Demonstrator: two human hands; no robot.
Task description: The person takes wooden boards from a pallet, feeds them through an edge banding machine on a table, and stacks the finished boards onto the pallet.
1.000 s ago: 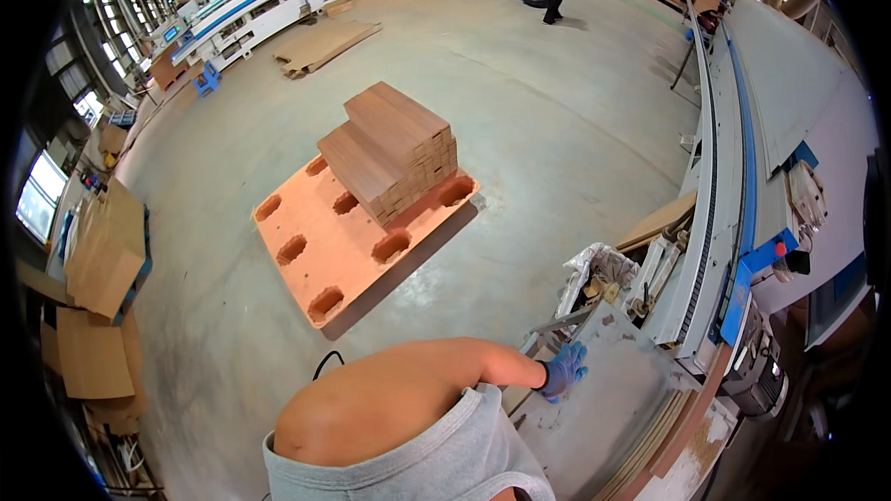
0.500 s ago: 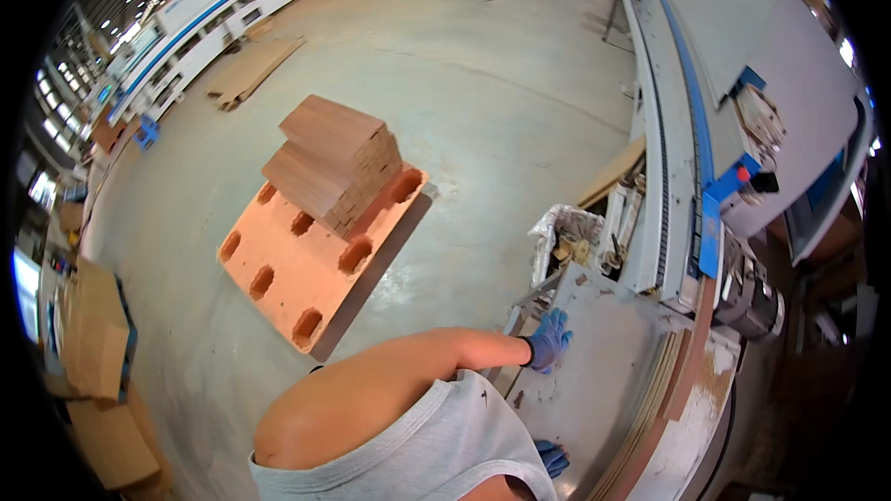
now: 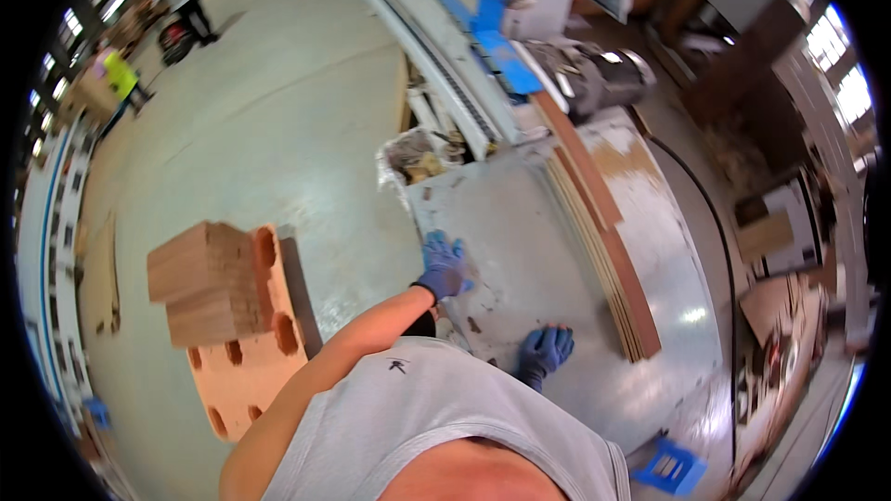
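My left hand (image 3: 444, 266), in a blue glove, lies on the near-left edge of a grey metal tabletop (image 3: 520, 213). Its fingers are spread and nothing is in them. On the same top, closer to my body, rests my right hand (image 3: 546, 353), also gloved in blue. The fingers of that hand are extended and slightly apart, and I see nothing held in them. Right of both hands lies a row of long, narrow wood strips (image 3: 603, 264), with brown faces and pale edges, running toward the machine.
A stack of brown boards (image 3: 209, 283) sits on an orange pallet with oval holes (image 3: 251, 380) at left. Ahead stand a machine rail (image 3: 436, 65), a motor (image 3: 603, 79) and a lined scrap bin (image 3: 408, 162). A black cable (image 3: 719, 241) curves along the right; two people stand far left.
My view has swung right, so the pallet and machine sit farther left in the picture. My right hand, partly hidden before, now shows fully on the tabletop. My left hand stays on its edge.
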